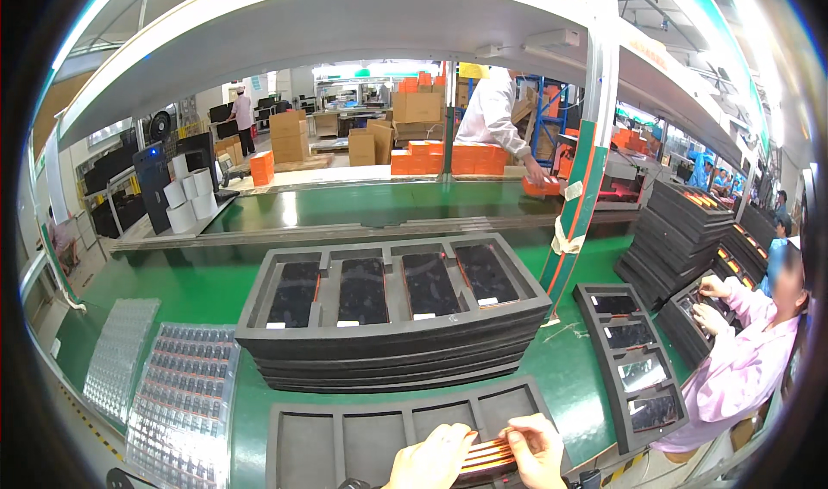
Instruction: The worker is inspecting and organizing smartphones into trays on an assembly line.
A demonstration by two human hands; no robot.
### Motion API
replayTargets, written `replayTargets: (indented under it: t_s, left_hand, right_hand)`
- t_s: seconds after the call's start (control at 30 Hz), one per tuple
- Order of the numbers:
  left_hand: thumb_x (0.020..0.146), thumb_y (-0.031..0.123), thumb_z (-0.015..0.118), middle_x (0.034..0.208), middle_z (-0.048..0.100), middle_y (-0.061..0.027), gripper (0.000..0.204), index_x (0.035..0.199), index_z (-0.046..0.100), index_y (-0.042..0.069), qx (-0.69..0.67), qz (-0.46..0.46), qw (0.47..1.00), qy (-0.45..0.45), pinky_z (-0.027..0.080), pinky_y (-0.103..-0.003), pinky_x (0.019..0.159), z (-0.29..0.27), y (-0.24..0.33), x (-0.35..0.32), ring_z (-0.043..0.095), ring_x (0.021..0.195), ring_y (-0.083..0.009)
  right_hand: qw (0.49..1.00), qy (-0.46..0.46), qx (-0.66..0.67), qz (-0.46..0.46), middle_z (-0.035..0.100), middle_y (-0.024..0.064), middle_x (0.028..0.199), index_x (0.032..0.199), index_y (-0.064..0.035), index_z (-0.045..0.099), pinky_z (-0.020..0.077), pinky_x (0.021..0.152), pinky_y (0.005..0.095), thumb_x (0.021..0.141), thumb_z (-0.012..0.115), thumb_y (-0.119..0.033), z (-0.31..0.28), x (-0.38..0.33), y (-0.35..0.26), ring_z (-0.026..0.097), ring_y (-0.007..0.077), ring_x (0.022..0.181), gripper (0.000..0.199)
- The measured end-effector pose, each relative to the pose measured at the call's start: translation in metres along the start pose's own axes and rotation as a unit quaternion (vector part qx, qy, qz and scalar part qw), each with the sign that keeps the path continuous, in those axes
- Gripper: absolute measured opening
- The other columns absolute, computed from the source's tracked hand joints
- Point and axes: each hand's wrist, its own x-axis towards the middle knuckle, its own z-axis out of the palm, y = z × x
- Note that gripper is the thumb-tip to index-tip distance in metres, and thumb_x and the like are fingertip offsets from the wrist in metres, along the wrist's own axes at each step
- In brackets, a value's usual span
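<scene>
At the near edge of the green bench, left hand (pixel 434 460) and right hand (pixel 536 448) pinch a thin copper-edged panel (pixel 488 455) over a grey foam tray (pixel 345 437).

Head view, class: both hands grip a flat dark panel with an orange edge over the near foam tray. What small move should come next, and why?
Probably lower the panel into the empty compartment just beyond it. The left hand and right hand hold it at the foam tray, whose pockets look empty, while the stacked tray behind is full.
</scene>
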Motion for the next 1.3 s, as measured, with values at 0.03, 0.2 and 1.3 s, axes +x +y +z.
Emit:
replayTargets:
  t_s: [0.03, 0.2, 1.3]
  left_hand:
    - [0.094, 0.009, 0.059, 0.093, 0.065, -0.0153, 0.009, 0.102, 0.062, 0.006, 0.004, 0.002, 1.0, 0.003, 0.055, -0.041, 0.063, 0.0, 0.001, 0.0, 0.066, 0.079, -0.037]
    - [0.094, 0.009, 0.058, 0.093, 0.064, -0.0146, 0.009, 0.102, 0.062, 0.005, 0.01, 0.0, 1.0, -0.003, 0.055, -0.041, 0.064, -0.002, 0.0, 0.0, 0.065, 0.08, -0.0364]
    - [0.093, 0.007, 0.061, 0.089, 0.063, -0.0147, 0.009, 0.101, 0.062, 0.006, 0.004, 0.008, 1.0, 0.01, 0.054, -0.041, 0.059, -0.004, 0.001, 0.001, 0.065, 0.074, -0.0369]
  right_hand:
    - [0.999, 0.034, 0.019, -0.011, 0.058, 0.0063, 0.1, 0.114, -0.0011, 0.058, 0.0521, 0.08, 0.0262, 0.098, 0.059, 0.0, 0.001, -0.001, 0.003, 0.063, 0.0149, 0.088, 0.016]
    - [0.999, -0.008, -0.019, -0.026, 0.059, 0.0082, 0.1, 0.109, -0.0009, 0.057, 0.0534, 0.08, 0.0283, 0.096, 0.059, 0.003, -0.009, 0.002, 0.01, 0.066, 0.0177, 0.093, 0.014]
    - [0.939, -0.119, -0.253, -0.2, 0.072, 0.0119, 0.097, 0.095, -0.0031, 0.067, 0.0484, 0.075, 0.0352, 0.084, 0.067, 0.003, -0.024, 0.021, -0.028, 0.064, 0.029, 0.086, 0.013]
